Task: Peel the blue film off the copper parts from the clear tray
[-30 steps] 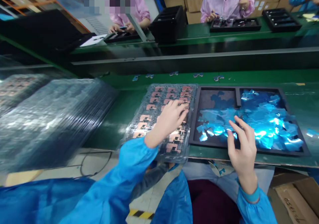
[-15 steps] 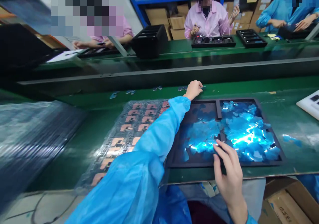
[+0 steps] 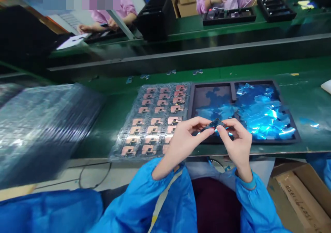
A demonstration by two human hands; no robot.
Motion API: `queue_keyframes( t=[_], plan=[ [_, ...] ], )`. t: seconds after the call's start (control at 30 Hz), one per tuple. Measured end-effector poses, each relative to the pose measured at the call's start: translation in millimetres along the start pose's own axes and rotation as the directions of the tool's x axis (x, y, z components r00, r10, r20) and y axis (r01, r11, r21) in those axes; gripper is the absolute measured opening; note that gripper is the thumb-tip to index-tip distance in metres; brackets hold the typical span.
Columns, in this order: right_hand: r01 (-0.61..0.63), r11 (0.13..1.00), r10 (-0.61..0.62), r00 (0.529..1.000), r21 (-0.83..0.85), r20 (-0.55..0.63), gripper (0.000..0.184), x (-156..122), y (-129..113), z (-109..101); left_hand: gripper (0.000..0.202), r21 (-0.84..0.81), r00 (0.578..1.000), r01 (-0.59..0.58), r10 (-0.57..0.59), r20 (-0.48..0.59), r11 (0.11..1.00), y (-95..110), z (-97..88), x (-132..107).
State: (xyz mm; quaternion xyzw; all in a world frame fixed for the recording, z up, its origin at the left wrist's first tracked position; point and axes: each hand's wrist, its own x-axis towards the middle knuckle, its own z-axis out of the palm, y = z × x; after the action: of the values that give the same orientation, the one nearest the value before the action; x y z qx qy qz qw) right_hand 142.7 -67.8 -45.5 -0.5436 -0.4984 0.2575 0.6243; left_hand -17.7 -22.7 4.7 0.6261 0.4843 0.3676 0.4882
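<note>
Between both hands, over the near edge of the black tray [image 3: 193, 105], is a small dark part [image 3: 216, 123] that looks like a circuit board. My left hand [image 3: 190, 134] pinches its left end with thumb and fingers. Its right end is pinched by my right hand [image 3: 236, 139]. Fingertips cover much of the part. Cut pieces of blue film [image 3: 266, 114] fill most of the tray's right compartment and lie in the left one. To the left, a clear plastic tray [image 3: 139, 114] holds rows of copper-coloured parts [image 3: 155, 121], partly hidden by my left hand.
Several small boards [image 3: 198, 72] lie along the back of the green bench [image 3: 224, 67]. A stack of clear plastic trays [image 3: 51, 122] is at left. Beyond the bench's dark ledge, people in pink sleeves [image 3: 191, 0] work beside black boxes [image 3: 156, 17]. A cardboard box [image 3: 294, 191] is below right.
My left hand has come back from the far side of the bench to meet my right hand, and both now hold the small board. The view has tilted downward.
</note>
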Motion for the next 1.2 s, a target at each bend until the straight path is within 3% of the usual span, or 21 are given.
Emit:
queue_keyframes(
  t=[0.17, 0.33, 0.47, 0.57, 0.7, 0.8, 1.0, 1.2],
  plan=[
    [0.125, 0.989, -0.126, 0.992, -0.077, -0.001, 0.013, -11.3, 0.9, 3.6, 0.005, 0.038, 0.995, -0.058, 0.060, -0.073, 0.998, -9.4, -3.3, -16.4],
    [0.142, 0.980, -0.138, 0.990, -0.138, 0.041, 0.029, -15.6, 5.3, 1.0, 0.013, -0.069, 0.997, 0.021, -0.026, -0.075, 0.997, -24.5, -3.2, -25.8],
    [0.185, 0.952, -0.171, 0.982, -0.242, 0.078, 0.019, -17.9, 2.6, 2.7, 0.018, -0.162, 0.991, 0.029, -0.049, -0.125, 0.986, -38.3, 1.1, -29.6],
    [0.341, 0.861, -0.326, 0.940, -0.378, 0.105, 0.030, -18.2, 0.5, 6.5, 0.017, -0.161, 0.989, -0.039, 0.015, -0.149, 0.986, -42.7, 2.5, -31.6],
    [0.465, 0.762, -0.463, 0.878, -0.450, 0.124, 0.037, -16.9, -0.3, 10.9, 0.019, -0.242, 0.994, -0.074, 0.052, -0.098, 0.968, -41.4, 0.3, -36.8],
    [0.515, 0.726, -0.502, 0.850, -0.457, 0.160, 0.040, -16.5, -2.9, 12.6, 0.018, -0.339, 0.998, -0.028, 0.005, -0.070, 0.940, -41.7, -3.8, -40.6],
    [0.527, 0.641, -0.522, 0.832, -0.558, 0.185, 0.028, -19.5, -8.6, 14.4, 0.027, -0.481, 0.986, 0.139, -0.167, -0.015, 0.865, -49.9, -10.0, -42.4],
    [0.645, 0.507, -0.691, 0.701, -0.572, 0.176, 0.038, -21.6, -10.7, 10.0, 0.033, -0.653, 0.958, 0.274, -0.256, 0.125, 0.706, -50.3, -6.5, -44.7]
  ],
)
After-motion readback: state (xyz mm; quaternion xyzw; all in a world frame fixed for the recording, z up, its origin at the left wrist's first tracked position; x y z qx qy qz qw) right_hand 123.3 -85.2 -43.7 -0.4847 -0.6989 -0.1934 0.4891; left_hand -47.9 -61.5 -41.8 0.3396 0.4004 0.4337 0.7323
